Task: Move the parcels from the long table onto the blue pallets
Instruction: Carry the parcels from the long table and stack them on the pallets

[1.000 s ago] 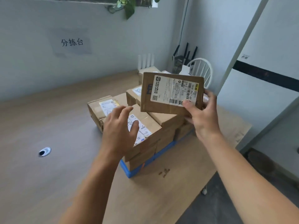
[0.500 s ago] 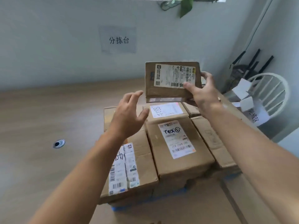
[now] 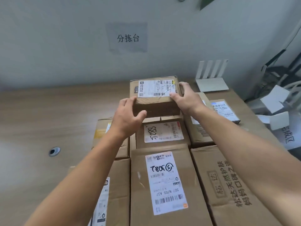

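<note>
Checker: Progress on the parcels?

Packer: One parcel [image 3: 154, 93] is in hand at the far end of the stack [image 3: 166, 181]. The right hand [image 3: 187, 98] has its grip closed round the parcel's right edge, thumb on the label and fingers wrapped behind. The left hand [image 3: 128, 115] hooks its fingers over the near-left corner, with the thumb spread loosely across the near face.

Checker: Is it set down yet?

Packer: Can't tell. Its underside meets the top of the box marked 57289 [image 3: 162, 132], but whether it rests there or hangs just above isn't clear.

Checker: And the others?

Packer: Several cartons sit packed side by side in the stack, labels up. The pallet is hidden under them, so I'm judging, not seeing, that these count as moved.

Checker: How much is left?

Packer: Hard to say. Only the left stretch of the tabletop [image 3: 40, 119] shows, with its cable hole [image 3: 54, 151]. My guess is the job is well along: this parcel needs seating square and letting go, then any others out of view need fetching.
</note>
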